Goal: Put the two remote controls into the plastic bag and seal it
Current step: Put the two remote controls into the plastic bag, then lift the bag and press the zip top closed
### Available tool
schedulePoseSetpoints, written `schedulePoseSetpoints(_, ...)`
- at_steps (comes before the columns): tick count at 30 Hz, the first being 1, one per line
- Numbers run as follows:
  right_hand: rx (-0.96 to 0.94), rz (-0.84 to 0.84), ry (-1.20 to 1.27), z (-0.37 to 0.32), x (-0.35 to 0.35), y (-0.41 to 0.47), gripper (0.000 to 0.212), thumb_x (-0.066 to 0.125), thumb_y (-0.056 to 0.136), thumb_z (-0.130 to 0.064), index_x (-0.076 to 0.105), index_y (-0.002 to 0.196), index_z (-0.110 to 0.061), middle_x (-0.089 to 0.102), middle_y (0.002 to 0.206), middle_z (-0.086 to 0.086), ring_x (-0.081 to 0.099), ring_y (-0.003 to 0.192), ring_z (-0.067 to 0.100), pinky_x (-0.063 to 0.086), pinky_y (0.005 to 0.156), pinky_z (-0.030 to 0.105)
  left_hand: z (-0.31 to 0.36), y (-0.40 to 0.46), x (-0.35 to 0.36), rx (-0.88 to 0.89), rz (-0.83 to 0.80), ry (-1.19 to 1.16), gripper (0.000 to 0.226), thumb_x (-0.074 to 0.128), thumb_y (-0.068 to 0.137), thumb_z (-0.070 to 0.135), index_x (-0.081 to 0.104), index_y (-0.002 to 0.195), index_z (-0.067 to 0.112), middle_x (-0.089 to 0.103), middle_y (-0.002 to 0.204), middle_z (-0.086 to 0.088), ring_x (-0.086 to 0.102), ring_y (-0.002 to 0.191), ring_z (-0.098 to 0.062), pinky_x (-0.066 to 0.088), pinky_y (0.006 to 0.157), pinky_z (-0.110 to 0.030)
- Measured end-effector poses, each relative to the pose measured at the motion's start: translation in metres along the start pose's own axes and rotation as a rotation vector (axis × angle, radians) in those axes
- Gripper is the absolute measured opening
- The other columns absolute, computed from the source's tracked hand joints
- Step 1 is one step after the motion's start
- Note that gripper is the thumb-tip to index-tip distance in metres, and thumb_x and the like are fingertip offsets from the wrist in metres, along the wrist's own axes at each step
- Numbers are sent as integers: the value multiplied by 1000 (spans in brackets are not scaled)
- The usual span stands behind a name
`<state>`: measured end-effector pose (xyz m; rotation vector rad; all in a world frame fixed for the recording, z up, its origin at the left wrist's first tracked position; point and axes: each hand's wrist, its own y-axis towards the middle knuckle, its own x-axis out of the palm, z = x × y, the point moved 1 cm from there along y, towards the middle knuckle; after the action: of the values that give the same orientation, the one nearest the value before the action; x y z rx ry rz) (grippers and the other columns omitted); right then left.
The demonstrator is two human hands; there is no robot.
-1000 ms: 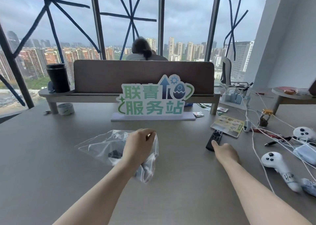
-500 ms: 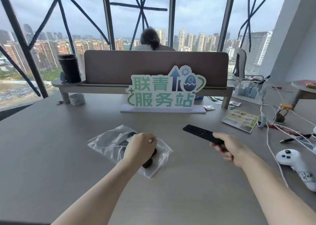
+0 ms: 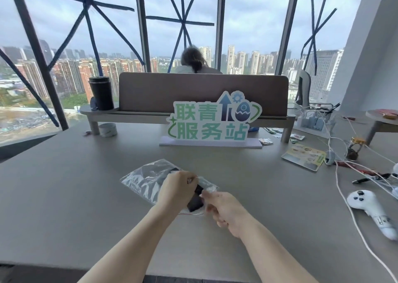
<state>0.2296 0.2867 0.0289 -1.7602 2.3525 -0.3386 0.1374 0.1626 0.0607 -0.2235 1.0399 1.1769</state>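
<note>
Principal risk: the black remote (image 3: pixel 195 202) is only part-way through the mouth of the plastic bag (image 3: pixel 142 180), its near end protruding. If pushed at an angle it may catch on the thin film or on the remote already inside, bunching the bag along the table (image 3: pixel 64 196). A protruding end would also keep the seal strip from closing.

The left hand (image 3: pixel 177 189) is curled, pinching the bag's opening edge and holding it up. The right hand (image 3: pixel 224 210) is loosely curled beside the remote's near end; whether it grips the remote cannot be told, owing to blur.

The bag lies flat at the table's centre, clear, crinkled and glossy, with a dark shape showing through it, judged to be the first remote.
</note>
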Motion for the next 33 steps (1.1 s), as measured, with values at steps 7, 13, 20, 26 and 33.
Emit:
schedulePoseSetpoints(7, -188, 416, -425, 6, -14, 14, 17, 62, 86, -27, 55, 101, -31, 57, 77, -6, 57, 72, 19, 39, 59, 28, -12, -12, -9, 49, -50, 26, 23, 52, 87, 31, 73, 88, 20, 74, 82, -2, 63, 80, -22, 36, 60, -27)
schedulePoseSetpoints(13, -192, 376, -620, 3, -4, 45, 18, 54, 88, -21, 67, 98, -29, 68, 93, -2, 63, 88, 23, 48, 72, 31, -16, -28, -14, 103, -397, 118, 27, 52, 73, 26, 65, 96, 27, 60, 73, -1, 56, 73, -24, 41, 57, -29)
schedulePoseSetpoints(20, -227, 510, -445, -3, -18, 23, 26, 50, 80, -6, 68, 67, -21, 69, 55, 3, 55, 39, 17, 48, 49, 29, -39, -32, -31, -75, -301, 271, 60, 43, 74, 10, 52, 125, 41, 58, 124, 1, 57, 111, -27, 46, 81, -32)
schedulePoseSetpoints(26, -414, 572, -49, -86, -30, -21, 25, 54, 83, -2, 74, 72, -12, 67, 49, 7, 51, 33, 15, 43, 34, 22, 0, 20, -75, -179, 37, -294, 40, 43, 78, -1, 70, 103, 14, 70, 99, -10, 69, 52, -22, 60, 56, -35)
schedulePoseSetpoints(33, -478, 412, 240, -158, -47, -55, 23, 50, 86, 3, 71, 78, -5, 71, 55, 8, 57, 34, 12, 49, 37, 21, 57, 61, -134, -98, 207, -686, 13, 68, 76, -3, 74, 84, 5, 70, 71, -9, 60, 43, -9, 58, 52, -21)
